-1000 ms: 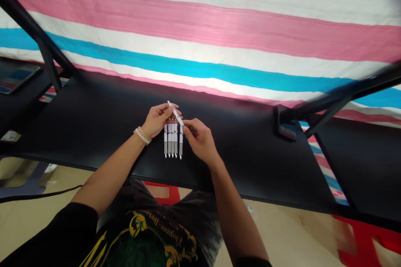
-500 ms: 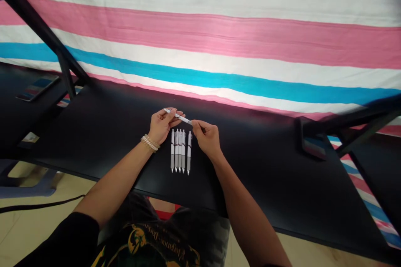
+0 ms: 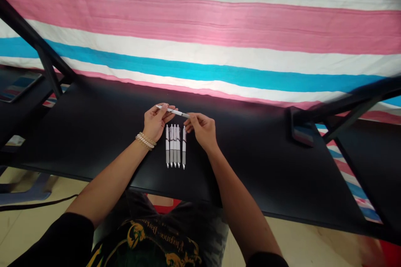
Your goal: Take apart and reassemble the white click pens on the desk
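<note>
A white pen with a grey grip (image 3: 178, 112) is held almost level above the table, spanning both hands. My left hand (image 3: 156, 121) pinches its white end between thumb and fingers. At the grey end, the thumb and fingers of my right hand (image 3: 202, 129) close on the tip, which they hide. Just below the hands, several matching pens (image 3: 173, 146) lie side by side on the black table, silver tips toward me. One pen (image 3: 184, 148) lies a little apart on the right of that row, close to my right fingers.
The black table (image 3: 250, 167) runs across the view, with a striped cloth (image 3: 200, 41) behind it. Black slanted supports (image 3: 46, 66) rise on the left and right. A dark phone-like slab (image 3: 300, 131) lies near the right support, and a flat tablet-like device (image 3: 20, 85) lies far left.
The view has shifted slightly, so the scene sits further left and higher. My right fingers have changed their hold around the pen's grey end; the left hand keeps its grip.
</note>
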The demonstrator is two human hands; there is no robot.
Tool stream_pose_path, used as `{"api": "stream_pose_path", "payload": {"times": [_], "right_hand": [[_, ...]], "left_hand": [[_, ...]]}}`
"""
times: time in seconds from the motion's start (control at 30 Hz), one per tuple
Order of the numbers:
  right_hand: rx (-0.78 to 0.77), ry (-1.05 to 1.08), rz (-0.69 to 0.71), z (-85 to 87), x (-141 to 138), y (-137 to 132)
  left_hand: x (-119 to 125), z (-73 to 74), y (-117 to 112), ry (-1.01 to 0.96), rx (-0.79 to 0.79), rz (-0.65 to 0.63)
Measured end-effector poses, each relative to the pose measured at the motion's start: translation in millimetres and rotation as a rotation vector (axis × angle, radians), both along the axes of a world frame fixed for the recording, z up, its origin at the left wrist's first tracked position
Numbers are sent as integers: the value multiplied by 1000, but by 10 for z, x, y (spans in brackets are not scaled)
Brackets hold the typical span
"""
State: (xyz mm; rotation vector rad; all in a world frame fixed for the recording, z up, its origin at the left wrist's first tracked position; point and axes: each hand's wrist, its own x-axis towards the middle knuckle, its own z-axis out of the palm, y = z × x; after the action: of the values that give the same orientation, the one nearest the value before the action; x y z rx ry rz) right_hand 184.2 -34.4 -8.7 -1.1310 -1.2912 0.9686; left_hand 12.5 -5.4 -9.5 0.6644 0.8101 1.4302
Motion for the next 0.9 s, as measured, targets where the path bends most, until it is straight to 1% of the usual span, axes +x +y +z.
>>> {"api": "stream_pose_path", "payload": {"times": [0.13, 0.23, 0.37, 0.43, 0.5, 0.63, 0.7, 0.77, 0.83, 0.9], "right_hand": [[56, 20, -10, -10, 6, -1], [-12, 52, 8, -14, 8, -17], [75, 18, -2, -22, 3, -34], [30, 38, 23, -28, -3, -35], [-6, 8, 31, -32, -5, -35], [147, -126, 21, -28, 14, -40], [167, -205, 11, -20, 15, -56], [191, -353, -2, -9, 1, -83], [247, -520, 5, 2, -18, -111], [297, -630, -5, 13, -20, -127]], "left_hand": [[5, -13, -7, -7, 8, 7], [2, -26, -7, -8, 22, -2], [3, -24, -10, 0, 23, -15], [7, -20, -12, 4, 19, -23], [8, -21, -13, 9, 16, -34], [-1, -30, -4, 12, 17, -27], [1, -29, -6, 30, 14, -25], [11, -22, -16, 58, 16, -38], [21, -15, -24, 77, 25, -55], [14, -11, -18, 73, 29, -53]]}}
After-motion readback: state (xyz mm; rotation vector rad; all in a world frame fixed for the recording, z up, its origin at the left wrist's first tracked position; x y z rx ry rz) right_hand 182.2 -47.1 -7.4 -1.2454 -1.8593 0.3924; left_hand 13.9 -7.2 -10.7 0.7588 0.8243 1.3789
